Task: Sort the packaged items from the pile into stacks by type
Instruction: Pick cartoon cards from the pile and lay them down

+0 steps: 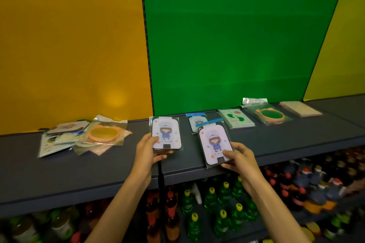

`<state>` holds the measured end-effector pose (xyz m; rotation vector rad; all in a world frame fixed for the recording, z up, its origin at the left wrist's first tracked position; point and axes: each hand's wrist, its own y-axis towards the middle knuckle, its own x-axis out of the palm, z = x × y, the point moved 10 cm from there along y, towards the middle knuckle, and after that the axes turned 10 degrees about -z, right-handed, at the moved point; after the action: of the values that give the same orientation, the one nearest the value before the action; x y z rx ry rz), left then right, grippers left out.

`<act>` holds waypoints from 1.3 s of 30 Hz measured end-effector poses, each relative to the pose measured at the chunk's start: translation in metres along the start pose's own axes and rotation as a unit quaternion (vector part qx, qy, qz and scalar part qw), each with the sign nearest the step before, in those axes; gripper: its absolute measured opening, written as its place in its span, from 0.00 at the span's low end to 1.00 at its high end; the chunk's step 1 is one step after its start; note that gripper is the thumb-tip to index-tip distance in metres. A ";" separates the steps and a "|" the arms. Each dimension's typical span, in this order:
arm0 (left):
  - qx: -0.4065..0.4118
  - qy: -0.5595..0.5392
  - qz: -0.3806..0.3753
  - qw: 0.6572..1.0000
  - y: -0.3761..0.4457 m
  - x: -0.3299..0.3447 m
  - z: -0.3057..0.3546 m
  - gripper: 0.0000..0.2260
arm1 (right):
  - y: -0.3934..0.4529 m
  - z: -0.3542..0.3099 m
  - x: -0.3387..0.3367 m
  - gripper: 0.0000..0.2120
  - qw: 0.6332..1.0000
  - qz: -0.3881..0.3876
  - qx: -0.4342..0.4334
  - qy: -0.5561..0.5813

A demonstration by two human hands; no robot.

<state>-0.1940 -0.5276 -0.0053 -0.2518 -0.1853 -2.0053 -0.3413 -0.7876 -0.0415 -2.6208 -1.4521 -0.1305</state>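
On the dark shelf top (98,165) a mixed pile of packaged items (79,137) lies at the left, with an orange round-framed packet on top. My left hand (149,151) grips the lower edge of a lilac cartoon-girl card packet (166,133) that rests on a small stack. My right hand (238,157) holds a second, matching cartoon-girl packet (214,141) tilted above the shelf's front edge. Behind it lies a pale blue packet (195,122). Further right sit a mint green stack (236,118), an orange-ringed packet (269,114) and a beige stack (301,108).
Yellow and green panels (227,35) form the wall right behind the shelf. Below the shelf's front edge stand rows of bottles (223,203), green, red and dark ones. Bare shelf top stretches between the pile and my left hand.
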 end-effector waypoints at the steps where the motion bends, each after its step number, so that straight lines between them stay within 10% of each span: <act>1: 0.001 0.009 -0.001 1.000 0.005 0.002 -0.001 0.08 | 0.008 0.000 -0.001 0.10 1.000 0.001 0.001 0.003; 25: -0.039 0.021 -0.020 0.999 0.124 -0.002 -0.016 0.08 | 0.208 0.006 0.028 0.09 0.987 0.018 0.032 -0.158; 39: -0.044 0.113 -0.007 0.993 0.145 0.027 -0.020 0.07 | 0.205 -0.020 0.030 0.15 0.902 0.000 -0.025 -0.431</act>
<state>-0.0760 -0.6184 -0.0147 -0.0784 0.0457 -2.0418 -0.1516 -0.8738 -0.0344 -2.8417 -1.6391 1.1444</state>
